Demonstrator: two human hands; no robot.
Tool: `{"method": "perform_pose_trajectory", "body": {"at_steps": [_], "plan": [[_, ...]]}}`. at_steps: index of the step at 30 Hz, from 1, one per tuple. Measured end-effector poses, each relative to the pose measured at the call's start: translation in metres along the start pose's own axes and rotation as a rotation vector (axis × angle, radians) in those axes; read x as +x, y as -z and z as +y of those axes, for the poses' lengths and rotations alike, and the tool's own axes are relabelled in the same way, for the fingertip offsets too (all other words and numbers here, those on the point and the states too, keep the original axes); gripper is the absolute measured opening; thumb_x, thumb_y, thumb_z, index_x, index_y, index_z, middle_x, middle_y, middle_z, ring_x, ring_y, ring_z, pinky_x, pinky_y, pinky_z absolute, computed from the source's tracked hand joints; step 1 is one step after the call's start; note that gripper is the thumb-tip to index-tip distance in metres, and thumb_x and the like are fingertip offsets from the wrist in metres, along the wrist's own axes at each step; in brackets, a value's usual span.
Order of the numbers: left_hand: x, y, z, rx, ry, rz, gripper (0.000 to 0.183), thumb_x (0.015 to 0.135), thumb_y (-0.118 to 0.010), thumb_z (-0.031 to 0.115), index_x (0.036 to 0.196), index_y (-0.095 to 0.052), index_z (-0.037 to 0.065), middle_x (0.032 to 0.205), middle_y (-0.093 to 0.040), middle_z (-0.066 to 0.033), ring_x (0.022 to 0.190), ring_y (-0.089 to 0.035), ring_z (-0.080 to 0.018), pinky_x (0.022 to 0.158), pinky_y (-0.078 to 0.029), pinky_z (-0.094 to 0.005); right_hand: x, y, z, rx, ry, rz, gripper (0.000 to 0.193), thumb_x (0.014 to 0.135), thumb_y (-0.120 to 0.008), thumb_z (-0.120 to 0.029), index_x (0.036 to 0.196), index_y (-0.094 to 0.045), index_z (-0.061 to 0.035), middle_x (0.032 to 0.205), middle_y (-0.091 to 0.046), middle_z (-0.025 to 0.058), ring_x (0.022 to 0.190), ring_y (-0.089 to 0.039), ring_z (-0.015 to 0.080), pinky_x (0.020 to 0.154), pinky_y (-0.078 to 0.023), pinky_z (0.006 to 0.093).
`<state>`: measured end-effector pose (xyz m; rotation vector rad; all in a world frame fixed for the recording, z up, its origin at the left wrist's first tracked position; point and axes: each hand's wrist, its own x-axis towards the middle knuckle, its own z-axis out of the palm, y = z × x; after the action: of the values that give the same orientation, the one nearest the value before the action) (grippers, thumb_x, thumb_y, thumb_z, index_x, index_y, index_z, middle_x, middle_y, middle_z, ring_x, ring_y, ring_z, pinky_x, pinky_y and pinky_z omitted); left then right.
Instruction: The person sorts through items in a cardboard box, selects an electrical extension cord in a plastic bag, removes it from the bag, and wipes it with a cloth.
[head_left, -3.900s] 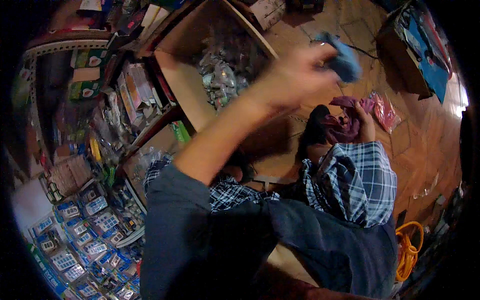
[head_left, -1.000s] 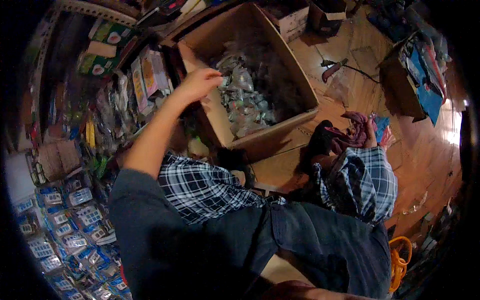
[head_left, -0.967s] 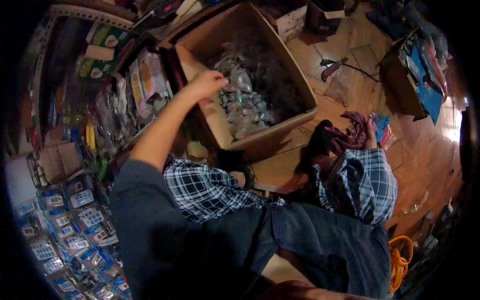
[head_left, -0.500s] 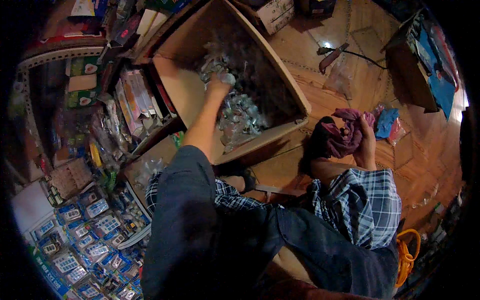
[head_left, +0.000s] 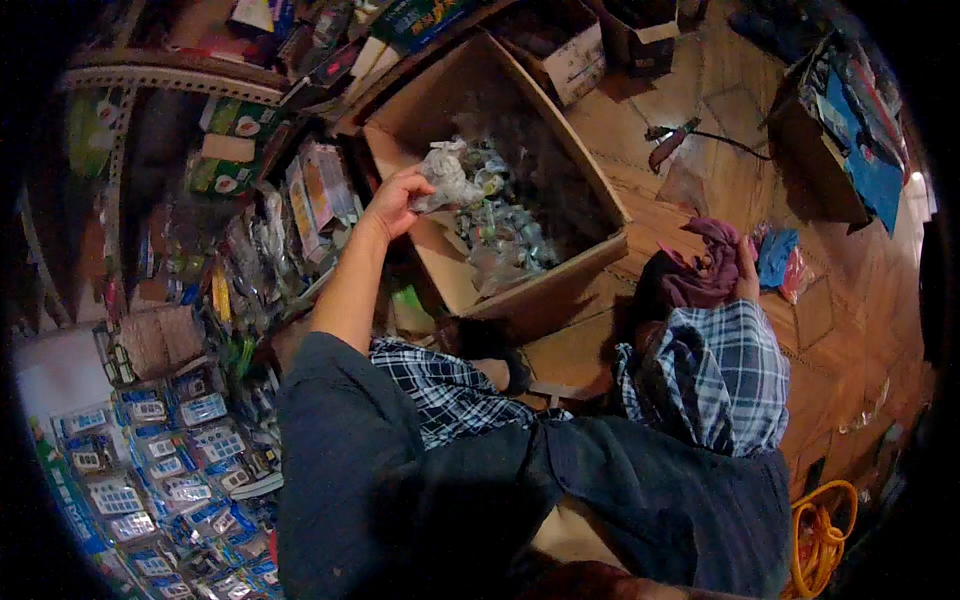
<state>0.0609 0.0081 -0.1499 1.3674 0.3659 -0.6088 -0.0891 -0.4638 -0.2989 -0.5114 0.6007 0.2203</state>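
Observation:
My left hand [head_left: 395, 205] is closed on a crumpled, whitish see-through plastic bag [head_left: 448, 180] over the left side of a large open cardboard box [head_left: 435, 262]. What the bag contains, if anything, I cannot make out. Inside the box lies a heap of small clear plastic packets [head_left: 505, 240] with shiny bits. Over by my right knee, my right hand [head_left: 748, 272] grips a bunched maroon cloth [head_left: 708, 278]; the cloth covers part of the fingers.
Many blister packs [head_left: 165, 480] lie spread at the lower left, beside crowded shelves [head_left: 180, 75]. Beyond the box stand smaller cartons [head_left: 575, 65]. A dark tool with a cord [head_left: 672, 148], a blue-and-red packet [head_left: 778, 258] and a coiled orange cable [head_left: 818, 540] lie on the tiled floor.
My left hand has come up from the heap and leftward, bringing the plastic bag out with it. My right hand keeps the cloth, turned slightly. The whole view has shifted.

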Motion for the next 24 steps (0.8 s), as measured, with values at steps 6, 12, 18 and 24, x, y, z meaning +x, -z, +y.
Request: {"method": "perform_pose_trajectory", "body": {"at_steps": [6,12,18,24], "plan": [[-0.041,-0.021,0.020,0.043,-0.024,-0.049,0.037,0.071,-0.051,0.000,0.109,-0.052,-0.001,0.100,-0.059,-0.0083,0.093,-0.056,-0.0184,0.085,-0.045,-0.0306,-0.016,-0.008,-0.006,0.081,-0.152,-0.017,0.073,0.076,-0.048,-0.062,0.127,-0.038,-0.0111,0.114,-0.048,0.0168,0.098,-0.048,0.0453,0.084,-0.035,0.0629],[-0.029,0.002,-0.006,0.371,0.019,0.231,0.025,0.075,-0.057,0.011,0.098,-0.055,0.001,0.088,-0.061,-0.0100,0.073,-0.062,-0.0196,0.061,-0.050,-0.0305,-0.025,-0.011,-0.014,0.028,-0.145,0.027,0.063,0.079,-0.049,-0.057,0.121,-0.043,-0.0100,0.105,-0.054,0.0157,0.090,-0.053,0.0387,0.079,-0.041,0.0565],[0.025,0.052,-0.017,0.938,-0.231,0.483,0.042,0.070,-0.062,0.022,0.103,-0.052,-0.002,0.094,-0.060,-0.0161,0.087,-0.059,-0.0286,0.073,-0.046,-0.0359,-0.024,-0.026,-0.009,0.005,-0.140,0.130,0.054,0.082,-0.050,-0.052,0.114,-0.049,-0.0089,0.095,-0.059,0.0146,0.081,-0.058,0.0321,0.074,-0.047,0.0500],[0.073,0.038,-0.027,1.248,-0.285,0.585,0.039,0.068,-0.061,0.020,0.098,-0.051,-0.002,0.096,-0.058,-0.0241,0.091,-0.056,-0.0377,0.077,-0.044,-0.0407,-0.015,0.001,-0.002,-0.035,-0.028,-0.110,0.050,0.088,-0.044,-0.045,0.120,-0.045,-0.0075,0.106,-0.056,0.0090,0.088,-0.057,0.0249,0.083,-0.047,0.0454]]}}
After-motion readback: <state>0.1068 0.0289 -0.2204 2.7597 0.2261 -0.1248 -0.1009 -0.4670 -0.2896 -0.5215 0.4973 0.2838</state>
